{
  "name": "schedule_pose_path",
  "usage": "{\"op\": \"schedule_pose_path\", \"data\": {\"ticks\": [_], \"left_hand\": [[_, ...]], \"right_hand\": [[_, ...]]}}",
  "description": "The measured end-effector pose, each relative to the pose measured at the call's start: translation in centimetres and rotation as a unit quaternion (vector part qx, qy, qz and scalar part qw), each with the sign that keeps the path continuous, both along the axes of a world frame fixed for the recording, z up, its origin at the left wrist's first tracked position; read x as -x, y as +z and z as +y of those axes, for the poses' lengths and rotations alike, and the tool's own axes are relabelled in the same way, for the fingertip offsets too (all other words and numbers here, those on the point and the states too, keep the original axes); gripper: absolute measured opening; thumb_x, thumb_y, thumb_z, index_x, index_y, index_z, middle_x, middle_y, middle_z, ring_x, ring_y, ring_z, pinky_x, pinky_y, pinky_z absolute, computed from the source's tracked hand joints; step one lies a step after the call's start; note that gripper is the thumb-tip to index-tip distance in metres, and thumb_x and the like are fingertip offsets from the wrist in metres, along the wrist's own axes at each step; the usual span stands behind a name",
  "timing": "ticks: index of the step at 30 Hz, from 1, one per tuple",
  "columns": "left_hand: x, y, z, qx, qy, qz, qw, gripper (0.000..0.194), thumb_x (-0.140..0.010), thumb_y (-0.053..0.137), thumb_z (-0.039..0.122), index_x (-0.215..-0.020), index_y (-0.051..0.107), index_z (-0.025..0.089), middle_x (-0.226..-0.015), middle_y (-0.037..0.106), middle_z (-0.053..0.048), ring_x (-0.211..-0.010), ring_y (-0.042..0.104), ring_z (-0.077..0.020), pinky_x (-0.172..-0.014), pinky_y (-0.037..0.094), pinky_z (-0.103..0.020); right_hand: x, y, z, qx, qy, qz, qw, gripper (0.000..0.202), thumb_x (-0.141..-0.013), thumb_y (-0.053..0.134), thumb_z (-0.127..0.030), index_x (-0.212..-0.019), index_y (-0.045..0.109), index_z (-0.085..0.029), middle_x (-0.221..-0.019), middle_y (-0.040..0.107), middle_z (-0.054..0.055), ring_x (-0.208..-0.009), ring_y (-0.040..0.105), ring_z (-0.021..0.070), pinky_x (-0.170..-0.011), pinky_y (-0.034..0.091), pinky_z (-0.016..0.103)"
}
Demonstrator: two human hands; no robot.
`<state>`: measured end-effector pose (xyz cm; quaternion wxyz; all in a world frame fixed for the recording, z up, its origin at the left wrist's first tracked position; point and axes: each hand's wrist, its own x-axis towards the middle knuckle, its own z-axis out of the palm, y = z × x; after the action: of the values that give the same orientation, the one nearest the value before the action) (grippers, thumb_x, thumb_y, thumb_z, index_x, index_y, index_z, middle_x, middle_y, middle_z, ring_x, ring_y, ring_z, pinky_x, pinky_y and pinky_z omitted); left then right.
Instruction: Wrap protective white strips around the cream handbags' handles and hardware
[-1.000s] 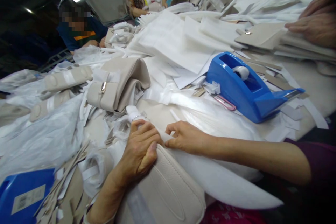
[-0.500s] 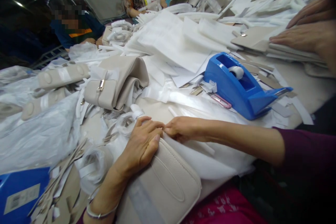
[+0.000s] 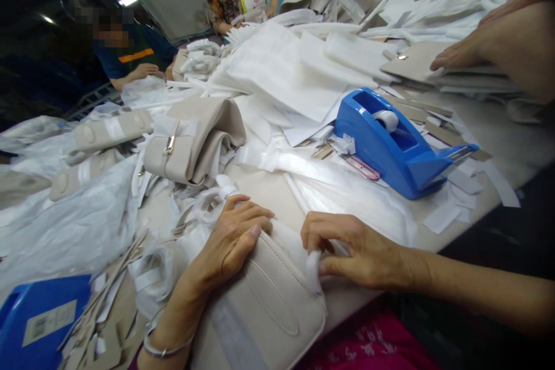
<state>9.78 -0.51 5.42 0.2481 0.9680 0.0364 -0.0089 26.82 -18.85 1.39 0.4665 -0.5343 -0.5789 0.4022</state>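
Note:
A beige leather handbag with an oval stitched loop on its face leans at the table's front edge. My left hand grips its upper edge, thumb on the face and fingers over the far side. At the bag's right end, my right hand pinches a thin white packing sheet between thumb and fingers. The sheet runs along behind the bag's upper edge, and part of it is hidden by the bag and my hands. White wrapped rolls lie just left of my left forearm.
A blue tape dispenser stands to the right, with a pink cutter beside it. Another beige bag lies ahead, near piled white sheets. Beige straps and a blue box-like object are at left. Co-workers' hands are nearby.
My right hand has moved right and toward me, from beside my left hand to the bag's right end, drawing in the white sheet. My left hand stays on the bag.

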Motion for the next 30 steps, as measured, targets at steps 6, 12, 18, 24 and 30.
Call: {"op": "schedule_pose_path", "data": {"ticks": [6, 12, 18, 24, 30], "left_hand": [[0.1, 0.2, -0.2, 0.008, 0.001, 0.014, 1.000, 0.035, -0.094, 0.023, 0.026, -0.095, 0.057, 0.019, -0.116, 0.062, -0.006, -0.108, 0.053, -0.0196, -0.110, 0.018, -0.044], [0.4, 0.3, -0.1, 0.014, 0.001, 0.014, 1.000, 0.033, -0.094, 0.022, 0.025, -0.092, 0.055, 0.020, -0.116, 0.061, -0.006, -0.108, 0.052, -0.0193, -0.111, 0.017, -0.044], [0.3, 0.3, -0.2, 0.006, 0.000, 0.010, 1.000, 0.031, -0.094, 0.022, 0.026, -0.088, 0.052, 0.020, -0.108, 0.061, -0.005, -0.104, 0.052, -0.0189, -0.111, 0.018, -0.043], [0.2, 0.2, -0.4, -0.006, -0.001, 0.002, 1.000, 0.028, -0.092, 0.023, 0.027, -0.089, 0.050, 0.020, -0.095, 0.061, -0.004, -0.095, 0.053, -0.0186, -0.109, 0.022, -0.044], [0.1, 0.3, -0.3, -0.023, -0.003, 0.007, 1.000, 0.029, -0.092, 0.026, 0.025, -0.083, 0.053, 0.020, -0.093, 0.062, -0.004, -0.093, 0.054, -0.0182, -0.109, 0.022, -0.043]], "right_hand": [[0.9, -0.4, 1.9, 0.141, -0.043, 0.066, 0.987, 0.012, -0.065, 0.057, -0.010, -0.074, 0.055, -0.018, -0.061, 0.044, -0.006, -0.056, 0.038, 0.0079, -0.049, 0.027, 0.020], [-0.3, 0.1, 2.5, 0.189, 0.028, 0.114, 0.975, 0.013, -0.068, 0.065, -0.025, -0.070, 0.056, -0.017, -0.059, 0.047, -0.006, -0.057, 0.042, 0.0085, -0.052, 0.030, 0.020], [0.0, 0.7, 3.3, 0.201, 0.018, -0.045, 0.978, 0.030, -0.061, 0.067, -0.023, -0.049, 0.040, -0.017, -0.050, 0.032, -0.008, -0.050, 0.030, 0.0066, -0.047, 0.020, 0.023], [1.8, 2.1, 6.1, 0.121, 0.063, -0.140, 0.981, 0.015, -0.057, 0.057, -0.008, -0.047, 0.049, -0.016, -0.045, 0.036, -0.007, -0.047, 0.032, 0.0067, -0.048, 0.022, 0.023], [0.9, 2.4, 4.8, 0.189, 0.049, 0.050, 0.979, 0.017, -0.064, 0.065, -0.013, -0.080, 0.064, -0.017, -0.065, 0.054, -0.005, -0.058, 0.048, 0.0089, -0.052, 0.034, 0.019]]}}
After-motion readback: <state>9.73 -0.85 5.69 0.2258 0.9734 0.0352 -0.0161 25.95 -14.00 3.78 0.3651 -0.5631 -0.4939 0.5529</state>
